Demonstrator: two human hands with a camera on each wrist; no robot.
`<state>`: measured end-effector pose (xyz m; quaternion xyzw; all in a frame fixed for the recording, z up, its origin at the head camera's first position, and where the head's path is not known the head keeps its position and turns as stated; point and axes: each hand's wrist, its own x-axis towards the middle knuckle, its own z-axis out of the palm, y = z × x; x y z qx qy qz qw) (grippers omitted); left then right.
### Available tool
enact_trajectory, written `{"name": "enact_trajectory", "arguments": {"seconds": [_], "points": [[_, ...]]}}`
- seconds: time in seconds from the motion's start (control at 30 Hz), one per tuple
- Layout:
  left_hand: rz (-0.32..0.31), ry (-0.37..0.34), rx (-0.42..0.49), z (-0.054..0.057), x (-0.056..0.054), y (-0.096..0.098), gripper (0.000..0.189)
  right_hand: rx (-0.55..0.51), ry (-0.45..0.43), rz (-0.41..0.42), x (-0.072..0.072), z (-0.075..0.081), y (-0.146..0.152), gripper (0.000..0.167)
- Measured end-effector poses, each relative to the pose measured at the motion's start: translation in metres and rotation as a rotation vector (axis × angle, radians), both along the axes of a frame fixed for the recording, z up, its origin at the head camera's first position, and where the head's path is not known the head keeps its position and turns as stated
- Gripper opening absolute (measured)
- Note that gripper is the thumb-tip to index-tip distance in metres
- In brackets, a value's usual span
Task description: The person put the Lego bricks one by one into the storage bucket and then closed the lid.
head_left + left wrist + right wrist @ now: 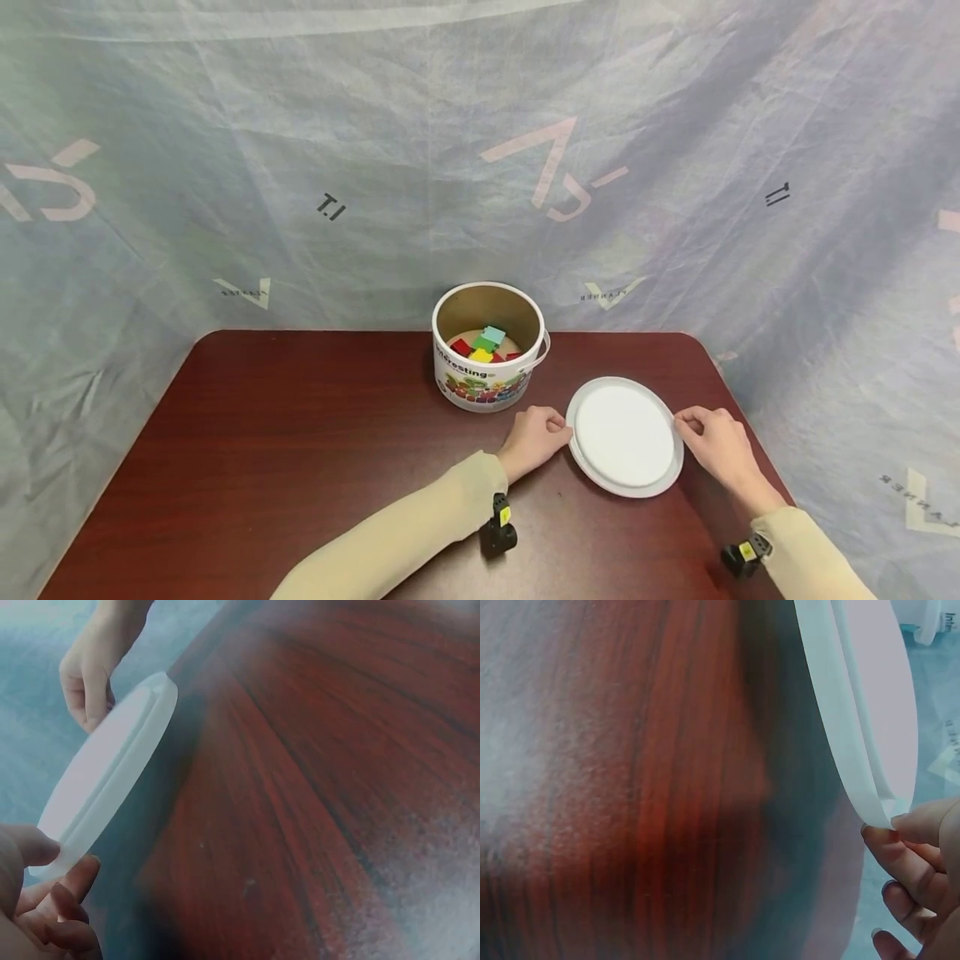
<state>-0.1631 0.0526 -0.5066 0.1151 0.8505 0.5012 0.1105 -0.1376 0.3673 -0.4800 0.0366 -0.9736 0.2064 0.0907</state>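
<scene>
A round white lid (626, 435) with a raised middle is held above the table, to the right of the bucket. My left hand (534, 439) pinches its left edge between thumb and fingers. At the opposite edge, my right hand (718, 443) does the same. The left wrist view shows the lid (105, 776) nearly edge-on, with the left thumb on top and a finger beneath. In the right wrist view, thumb and index finger of the right hand (922, 862) grip the rim. A white bucket (483, 379) stands upright and uncovered, holding several coloured blocks (483, 342).
The dark red wooden table (300, 433) reaches back to a grey-blue fabric curtain (375, 167) that surrounds it. A white handle (542, 354) hangs on the bucket's right side. Black cameras (498, 529) are strapped to both wrists.
</scene>
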Motion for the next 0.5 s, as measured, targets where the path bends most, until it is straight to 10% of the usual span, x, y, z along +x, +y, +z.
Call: {"name": "enact_trajectory", "arguments": {"seconds": [0.5], "points": [[0.006, 0.013, 0.081, 0.049, 0.004, -0.028, 0.017, -0.034, 0.034, 0.088, -0.005, 0.032, -0.014, 0.018]]}}
